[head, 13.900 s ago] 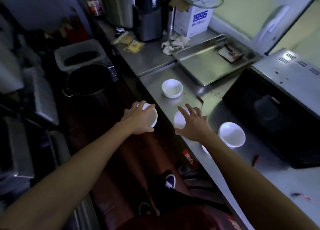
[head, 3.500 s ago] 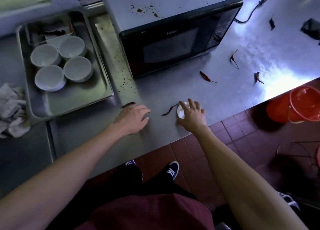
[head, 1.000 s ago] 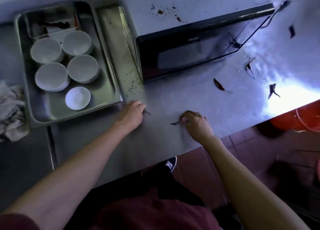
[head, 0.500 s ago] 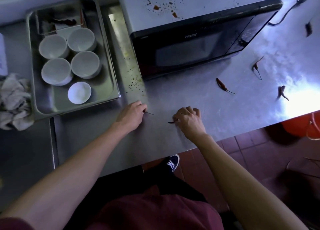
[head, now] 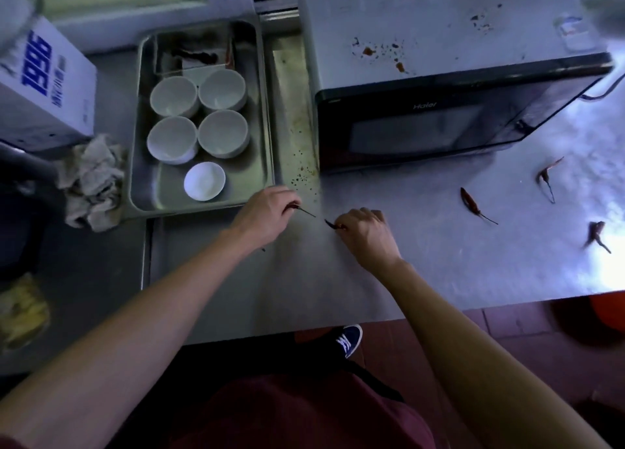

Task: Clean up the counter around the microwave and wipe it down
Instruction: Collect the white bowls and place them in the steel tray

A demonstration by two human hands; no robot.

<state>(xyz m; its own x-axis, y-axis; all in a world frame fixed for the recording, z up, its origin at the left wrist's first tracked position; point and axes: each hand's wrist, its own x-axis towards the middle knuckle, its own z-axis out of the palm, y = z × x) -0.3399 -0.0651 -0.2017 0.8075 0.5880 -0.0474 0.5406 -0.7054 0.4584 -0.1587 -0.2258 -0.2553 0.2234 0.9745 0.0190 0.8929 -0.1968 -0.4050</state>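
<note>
On the steel counter [head: 422, 262] in front of the black microwave [head: 439, 124], my left hand [head: 267, 217] is closed on a dried chili [head: 304, 211] whose stem pokes out to the right. My right hand [head: 365, 234] pinches another dried chili [head: 333, 224] at its fingertips. Three more dried chilies lie to the right: one [head: 471, 203] in mid counter, one [head: 546, 178] further right, one [head: 595, 234] near the bright patch. Dark specks stain the strip of counter [head: 301, 174] left of the microwave.
A metal tray [head: 267, 137] on the left holds several white bowls [head: 221, 132]. A crumpled grey rag [head: 91, 181] lies beside it, below a white box [head: 40, 87]. An orange bucket [head: 605, 316] stands on the tiled floor beyond the counter edge.
Both hands have closed more tightly on their chilies and drawn a little nearer to each other. The view has shifted so the tray and microwave sit lower in the frame.
</note>
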